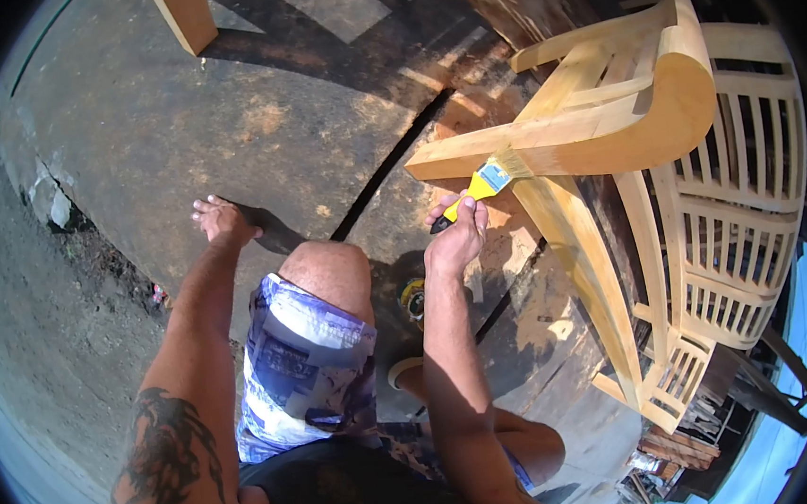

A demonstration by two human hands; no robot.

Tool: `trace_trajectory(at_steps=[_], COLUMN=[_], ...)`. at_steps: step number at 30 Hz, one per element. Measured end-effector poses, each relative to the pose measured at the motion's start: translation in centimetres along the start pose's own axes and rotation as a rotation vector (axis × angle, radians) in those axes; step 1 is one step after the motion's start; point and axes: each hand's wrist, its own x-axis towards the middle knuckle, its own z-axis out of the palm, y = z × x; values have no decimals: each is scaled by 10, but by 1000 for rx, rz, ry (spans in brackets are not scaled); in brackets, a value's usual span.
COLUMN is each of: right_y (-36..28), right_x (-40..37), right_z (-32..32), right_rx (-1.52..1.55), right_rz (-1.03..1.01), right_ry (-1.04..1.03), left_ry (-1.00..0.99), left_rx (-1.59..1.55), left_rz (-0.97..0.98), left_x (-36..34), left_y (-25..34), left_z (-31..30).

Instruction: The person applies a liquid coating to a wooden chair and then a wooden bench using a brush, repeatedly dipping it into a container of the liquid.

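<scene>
My right hand (456,238) grips a paintbrush (487,181) by its yellow and black handle. The bristles lie against the lower side of a pale wooden chair part (594,137), where a straight rail runs into a broad rounded curve. A curved leg (575,257) slopes down from just beside the brush tip. To the left of my bent knee, my left hand (223,219) holds nothing, its fingers spread low over the dark floor (224,133). Between my knee and right forearm stands a small can (413,300), partly hidden.
Slatted wooden chair frames (736,197) crowd the right side. A square wooden leg (184,18) comes down at the top left. Dark gaps (392,163) run between the floor sheets. Broken ground and rubble (59,208) lie along the left edge.
</scene>
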Motion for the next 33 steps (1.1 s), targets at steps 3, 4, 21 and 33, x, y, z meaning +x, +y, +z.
trace_trajectory(at_steps=[3,4,21,33], right_y=[26,33,-52,-191], right_x=[3,4,22,-41], right_z=[2,2,14,38], right_rx=[32,41,161,223], right_rz=[122,157,422,92], right_ry=[51,73,56,-163], left_ry=[16,14,-19,-5], left_rx=[-9,-4,-39,-104], left_rz=[14,13,-18,-31], left_x=[2,2,-5,1], left_y=[-2,-2,-1,-5], left_z=[4,5,-5,1])
